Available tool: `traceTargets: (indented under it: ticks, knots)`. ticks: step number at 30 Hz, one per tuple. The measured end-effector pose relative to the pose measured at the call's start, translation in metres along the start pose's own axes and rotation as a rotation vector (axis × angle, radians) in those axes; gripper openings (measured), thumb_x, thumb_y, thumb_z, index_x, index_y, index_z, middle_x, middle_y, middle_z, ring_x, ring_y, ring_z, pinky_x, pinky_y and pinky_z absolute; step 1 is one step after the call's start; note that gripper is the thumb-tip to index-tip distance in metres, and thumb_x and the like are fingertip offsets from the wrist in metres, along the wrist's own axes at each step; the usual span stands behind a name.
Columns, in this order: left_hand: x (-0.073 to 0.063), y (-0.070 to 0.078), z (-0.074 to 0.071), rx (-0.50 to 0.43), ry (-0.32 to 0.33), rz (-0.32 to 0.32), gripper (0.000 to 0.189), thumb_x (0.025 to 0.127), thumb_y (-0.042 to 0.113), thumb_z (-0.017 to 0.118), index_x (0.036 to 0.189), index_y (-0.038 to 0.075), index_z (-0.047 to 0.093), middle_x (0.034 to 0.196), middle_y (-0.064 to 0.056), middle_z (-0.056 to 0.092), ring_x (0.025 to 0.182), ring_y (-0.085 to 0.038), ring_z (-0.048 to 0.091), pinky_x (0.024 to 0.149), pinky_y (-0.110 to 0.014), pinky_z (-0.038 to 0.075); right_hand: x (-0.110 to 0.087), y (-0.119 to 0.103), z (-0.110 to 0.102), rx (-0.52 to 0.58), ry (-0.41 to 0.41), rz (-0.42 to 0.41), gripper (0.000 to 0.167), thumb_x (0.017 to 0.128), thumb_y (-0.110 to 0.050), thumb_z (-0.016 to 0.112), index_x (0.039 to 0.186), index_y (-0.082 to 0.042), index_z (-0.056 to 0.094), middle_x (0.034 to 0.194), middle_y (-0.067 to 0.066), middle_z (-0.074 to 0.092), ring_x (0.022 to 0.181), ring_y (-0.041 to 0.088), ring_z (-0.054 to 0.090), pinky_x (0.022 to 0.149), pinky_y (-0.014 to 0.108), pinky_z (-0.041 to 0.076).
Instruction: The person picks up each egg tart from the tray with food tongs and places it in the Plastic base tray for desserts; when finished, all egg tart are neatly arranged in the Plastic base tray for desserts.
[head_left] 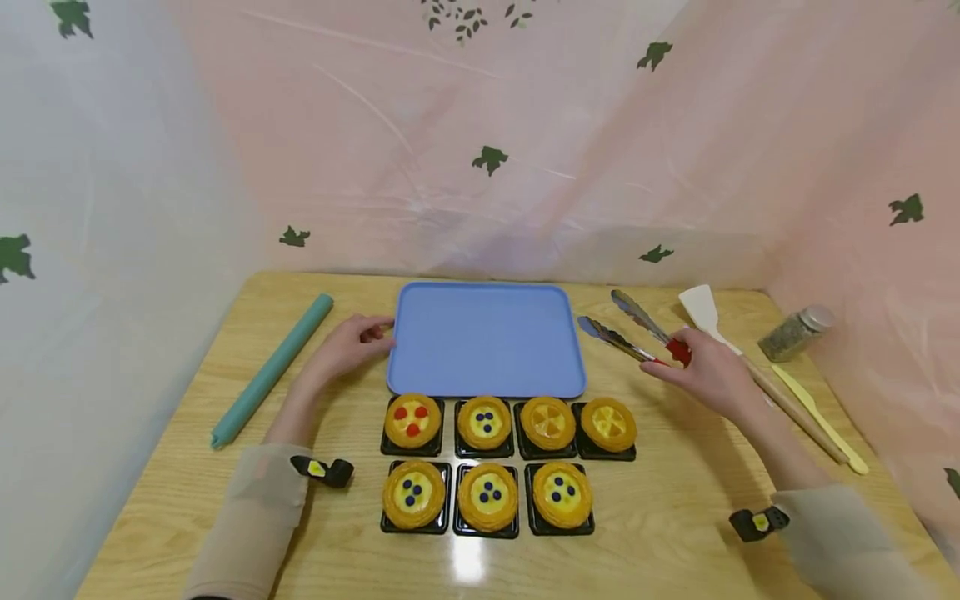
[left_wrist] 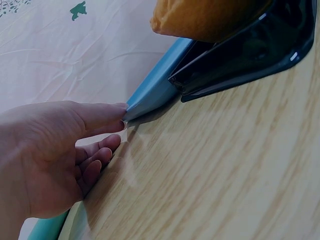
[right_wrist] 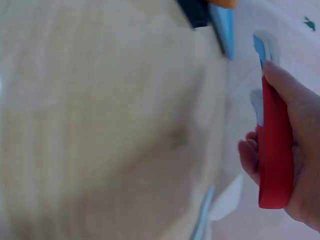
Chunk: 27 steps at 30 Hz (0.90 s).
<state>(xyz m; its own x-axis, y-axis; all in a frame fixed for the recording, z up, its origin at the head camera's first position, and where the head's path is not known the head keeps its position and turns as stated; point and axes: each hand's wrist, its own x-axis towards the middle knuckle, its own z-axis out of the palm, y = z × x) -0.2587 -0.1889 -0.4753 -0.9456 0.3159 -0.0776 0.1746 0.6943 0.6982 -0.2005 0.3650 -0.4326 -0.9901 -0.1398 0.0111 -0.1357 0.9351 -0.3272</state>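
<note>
My left hand is at the left edge of a blue tray. In the left wrist view its thumb and forefinger pinch the tray rim, the other fingers loosely curled below. My right hand grips metal tongs by their red handles. The tongs' tips are spread apart and point toward the tray's right edge. In front of the tray sit several round tarts in black square holders, in two rows: one red-dotted tart, several blueberry-dotted tarts, and two with orange wedges.
A teal rolling pin lies at the left of the wooden table. On the right are a white spatula with a wooden handle, a yellow knife and a glass shaker. Pink and white cloth hangs around.
</note>
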Motion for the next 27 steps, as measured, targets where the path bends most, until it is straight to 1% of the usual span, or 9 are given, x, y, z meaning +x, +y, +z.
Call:
traceTargets:
  ticks: [2, 5, 9, 13, 16, 20, 21, 25, 27]
  knots:
    - [0.0, 0.001, 0.0, -0.003, 0.0, -0.003, 0.052, 0.102, 0.027, 0.065, 0.148, 0.004, 0.055, 0.114, -0.019, 0.064, 0.102, -0.029, 0.058, 0.089, -0.038, 0.045, 0.001, 0.006, 0.01, 0.028, 0.029, 0.031, 0.066, 0.087, -0.066, 0.071, 0.099, -0.002, 0.058, 0.08, 0.009, 0.052, 0.066, 0.022, 0.043, 0.058, 0.033, 0.032]
    - [0.001, 0.002, 0.0, -0.002, 0.008, -0.005, 0.051, 0.102, 0.026, 0.065, 0.147, 0.004, 0.056, 0.114, -0.019, 0.064, 0.101, -0.029, 0.058, 0.089, -0.038, 0.045, 0.0, 0.01, 0.022, 0.05, 0.052, 0.072, 0.065, 0.087, -0.066, 0.071, 0.096, -0.003, 0.056, 0.078, 0.009, 0.048, 0.066, 0.022, 0.041, 0.058, 0.034, 0.031]
    - [0.0, 0.004, 0.001, 0.01, 0.014, 0.005, 0.051, 0.101, 0.024, 0.066, 0.146, 0.002, 0.056, 0.111, -0.019, 0.064, 0.098, -0.028, 0.058, 0.087, -0.037, 0.045, -0.004, 0.008, 0.035, 0.056, 0.052, 0.127, 0.067, 0.086, -0.068, 0.071, 0.096, -0.004, 0.054, 0.078, 0.008, 0.049, 0.065, 0.021, 0.042, 0.055, 0.033, 0.03]
    - [-0.002, 0.005, 0.002, 0.017, 0.017, 0.005, 0.05, 0.101, 0.024, 0.066, 0.145, 0.001, 0.057, 0.111, -0.019, 0.064, 0.098, -0.028, 0.058, 0.087, -0.037, 0.044, -0.006, 0.003, 0.041, 0.061, 0.073, 0.18, 0.067, 0.086, -0.069, 0.071, 0.09, -0.005, 0.05, 0.072, 0.007, 0.047, 0.06, 0.02, 0.04, 0.052, 0.033, 0.029]
    - [-0.003, 0.005, 0.001, 0.025, 0.022, 0.006, 0.05, 0.101, 0.024, 0.066, 0.145, 0.001, 0.057, 0.112, -0.019, 0.064, 0.099, -0.029, 0.058, 0.087, -0.038, 0.045, -0.006, -0.003, 0.044, 0.085, 0.079, 0.213, 0.066, 0.086, -0.066, 0.072, 0.093, -0.004, 0.051, 0.076, 0.008, 0.049, 0.063, 0.021, 0.043, 0.053, 0.033, 0.03]
    - [-0.004, 0.002, 0.003, 0.042, 0.025, 0.005, 0.049, 0.101, 0.024, 0.065, 0.145, 0.001, 0.057, 0.111, -0.019, 0.065, 0.099, -0.028, 0.058, 0.087, -0.037, 0.045, -0.004, -0.011, 0.046, 0.107, 0.048, 0.234, 0.065, 0.086, -0.062, 0.074, 0.098, -0.002, 0.052, 0.082, 0.012, 0.051, 0.069, 0.024, 0.046, 0.056, 0.034, 0.033]
    - [-0.005, 0.001, 0.003, 0.042, 0.026, 0.004, 0.049, 0.101, 0.023, 0.066, 0.145, 0.001, 0.057, 0.111, -0.019, 0.065, 0.099, -0.028, 0.058, 0.087, -0.037, 0.045, -0.004, -0.013, 0.046, 0.106, 0.035, 0.238, 0.066, 0.086, -0.062, 0.074, 0.098, -0.001, 0.052, 0.083, 0.013, 0.051, 0.069, 0.025, 0.047, 0.057, 0.034, 0.034]
    - [-0.006, 0.001, 0.004, 0.031, 0.022, 0.004, 0.05, 0.101, 0.024, 0.066, 0.145, 0.002, 0.058, 0.112, -0.019, 0.065, 0.099, -0.027, 0.059, 0.087, -0.038, 0.046, -0.004, -0.021, 0.047, 0.079, 0.006, 0.241, 0.072, 0.086, -0.061, 0.074, 0.105, 0.006, 0.055, 0.096, 0.022, 0.054, 0.075, 0.03, 0.05, 0.061, 0.037, 0.039]
    - [-0.005, 0.002, 0.003, 0.032, 0.022, 0.005, 0.05, 0.101, 0.025, 0.066, 0.145, 0.002, 0.058, 0.112, -0.018, 0.065, 0.1, -0.027, 0.059, 0.088, -0.039, 0.047, -0.005, -0.025, 0.045, 0.062, 0.004, 0.248, 0.074, 0.085, -0.062, 0.074, 0.104, 0.007, 0.056, 0.099, 0.024, 0.055, 0.075, 0.031, 0.051, 0.061, 0.038, 0.04]
